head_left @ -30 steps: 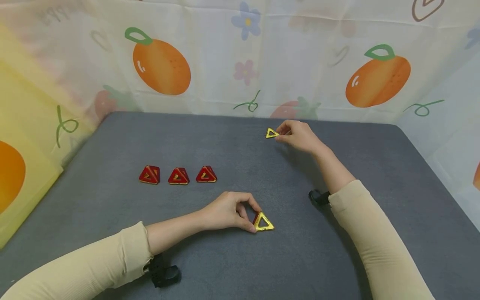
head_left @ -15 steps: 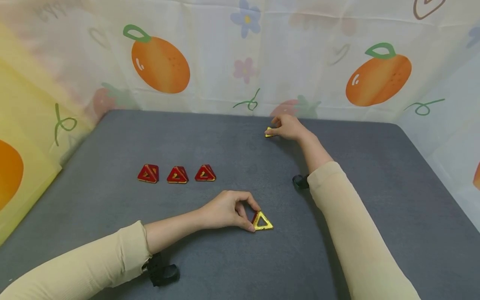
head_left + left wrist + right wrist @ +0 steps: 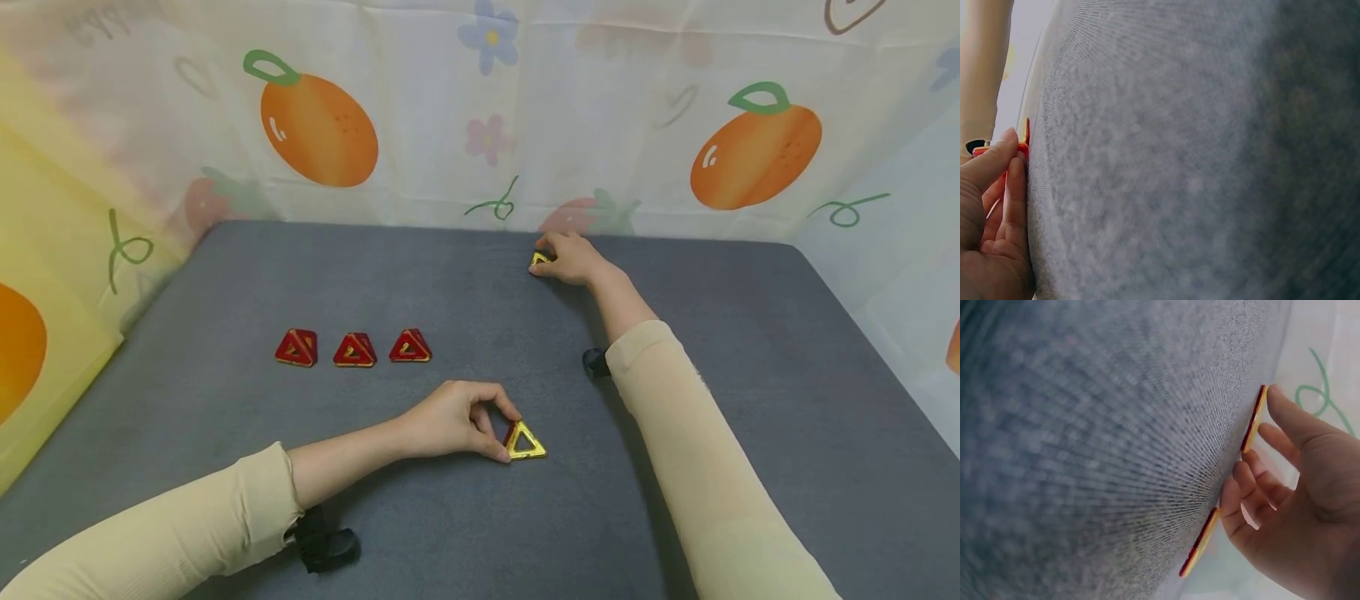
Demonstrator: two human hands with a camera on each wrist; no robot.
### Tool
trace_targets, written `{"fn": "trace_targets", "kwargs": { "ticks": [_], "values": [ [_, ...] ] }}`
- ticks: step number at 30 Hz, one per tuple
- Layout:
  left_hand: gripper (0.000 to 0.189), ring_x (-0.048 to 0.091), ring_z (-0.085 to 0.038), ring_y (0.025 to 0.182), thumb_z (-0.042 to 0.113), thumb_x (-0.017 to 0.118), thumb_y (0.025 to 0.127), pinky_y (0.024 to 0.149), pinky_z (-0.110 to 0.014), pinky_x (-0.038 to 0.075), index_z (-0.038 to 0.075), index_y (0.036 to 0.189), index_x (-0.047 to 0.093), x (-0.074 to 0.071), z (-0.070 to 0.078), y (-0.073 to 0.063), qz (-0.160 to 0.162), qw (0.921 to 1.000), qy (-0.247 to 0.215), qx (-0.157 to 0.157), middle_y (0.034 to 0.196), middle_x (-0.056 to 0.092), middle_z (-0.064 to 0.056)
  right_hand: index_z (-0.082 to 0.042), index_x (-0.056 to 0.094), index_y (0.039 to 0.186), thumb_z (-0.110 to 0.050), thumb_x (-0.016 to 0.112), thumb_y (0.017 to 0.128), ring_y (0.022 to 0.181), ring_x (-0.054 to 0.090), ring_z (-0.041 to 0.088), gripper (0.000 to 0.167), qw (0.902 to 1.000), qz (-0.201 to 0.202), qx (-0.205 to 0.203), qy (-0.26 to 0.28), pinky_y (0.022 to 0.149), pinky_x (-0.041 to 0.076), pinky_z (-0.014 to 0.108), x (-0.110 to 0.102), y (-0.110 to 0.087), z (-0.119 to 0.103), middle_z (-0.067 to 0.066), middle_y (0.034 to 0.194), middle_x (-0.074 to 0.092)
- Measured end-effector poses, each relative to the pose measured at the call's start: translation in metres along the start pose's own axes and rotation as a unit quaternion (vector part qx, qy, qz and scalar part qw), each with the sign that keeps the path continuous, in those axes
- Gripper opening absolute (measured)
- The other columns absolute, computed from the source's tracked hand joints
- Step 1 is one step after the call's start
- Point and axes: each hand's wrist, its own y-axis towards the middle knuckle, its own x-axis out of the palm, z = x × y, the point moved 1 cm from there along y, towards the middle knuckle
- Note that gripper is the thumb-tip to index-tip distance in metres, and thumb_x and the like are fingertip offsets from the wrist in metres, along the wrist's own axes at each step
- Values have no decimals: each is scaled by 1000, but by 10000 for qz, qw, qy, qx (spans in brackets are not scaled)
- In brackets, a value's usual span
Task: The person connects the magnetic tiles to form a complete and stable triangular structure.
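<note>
In the head view my left hand [image 3: 453,421] pinches a magnetic tile structure near the front middle of the table. A yellow triangular tile [image 3: 536,454] lies there, with a red edge rising beside the fingertips. The left wrist view shows the thumb and a finger on a red tile [image 3: 1024,147]. At the table's far edge my right hand [image 3: 572,260] has thumb and fingers around a second yellow triangular tile [image 3: 540,257], partly covered by the hand. In the right wrist view this tile [image 3: 1254,420] lies at the thumb tip, while another red-and-yellow tile [image 3: 1200,542] lies beyond the other fingers.
Three red pyramids, the left one [image 3: 297,347], the middle one [image 3: 356,350] and the right one [image 3: 410,346], stand in a row on the left of the grey table [image 3: 480,533]. A fruit-printed curtain [image 3: 435,108] hangs behind the table's far edge.
My right hand has moved left and its fingers have come around the far yellow tile, covering more of it. The left hand and its tiles stay in place.
</note>
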Motion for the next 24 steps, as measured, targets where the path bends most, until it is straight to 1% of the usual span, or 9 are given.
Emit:
{"fn": "trace_targets", "kwargs": {
  "ticks": [4, 5, 8, 12, 16, 19, 22, 24],
  "values": [
    [35, 71, -10, 68, 12, 85, 75, 63, -21, 54, 15, 107, 70, 0, 0, 0, -1, 10000, 11, 21, 77, 76, -7, -12, 46, 144, -35, 59, 99, 140, 34, 46, 53, 9999, 39, 28, -142, 113, 35, 57, 2, 0, 0, 24, 152, 34],
    [35, 71, -10, 68, 12, 85, 75, 63, -21, 54, 15, 107, 70, 0, 0, 0, -2, 10000, 12, 16, 77, 76, -7, -13, 47, 144, -35, 60, 99, 139, 35, 46, 51, 9999, 47, 36, -161, 112, 36, 57, 2, 0, 0, 25, 152, 34],
    [35, 71, -10, 68, 12, 85, 75, 63, -21, 54, 15, 107, 70, 0, 0, 0, -9, 10000, -4, -5, 77, 76, -7, -11, 48, 141, -33, 61, 98, 138, 36, 47, 50, 9998, 77, 22, -169, 111, 36, 57, 2, 0, 1, 25, 151, 35],
    [35, 71, -9, 68, 12, 85, 75, 64, -21, 54, 15, 107, 70, 0, 0, 0, -12, 10000, -19, -11, 78, 76, -7, -5, 50, 138, -30, 64, 97, 134, 41, 44, 50, 9998, 150, -9, -144, 111, 37, 55, 3, 1, 1, 24, 146, 42],
    [35, 71, -9, 68, 12, 85, 75, 64, -21, 54, 15, 106, 70, 0, 0, -1, 0, 10000, -18, 7, 78, 76, -7, 3, 52, 133, -26, 67, 95, 124, 51, 38, 50, 9997, 244, 27, 2, 106, 43, 49, 2, 2, -1, 23, 136, 53],
    [35, 70, -9, 67, 12, 86, 75, 63, -21, 54, 15, 106, 70, 0, 0, 0, 9, 10000, -6, 27, 78, 76, -6, 7, 55, 127, -24, 71, 92, 112, 58, 35, 49, 9993, 352, 117, 108, 97, 48, 45, 2, 2, -2, 24, 126, 59],
    [35, 70, -9, 67, 12, 86, 75, 62, -21, 53, 15, 106, 70, 0, 0, 0, 13, 10000, 19, 51, 77, 76, -6, 7, 57, 119, -24, 76, 88, 101, 58, 33, 48, 9983, 525, 160, 179, 90, 49, 44, 0, 1, -3, 24, 117, 61],
    [35, 70, -9, 67, 12, 86, 75, 62, -21, 53, 15, 106, 70, 0, 0, 0, 17, 10000, 27, 47, 77, 76, -7, 5, 58, 114, -23, 78, 86, 94, 57, 31, 44, 9973, 680, 162, 227, 85, 49, 43, 0, 1, -3, 21, 111, 61]
  ]
}}
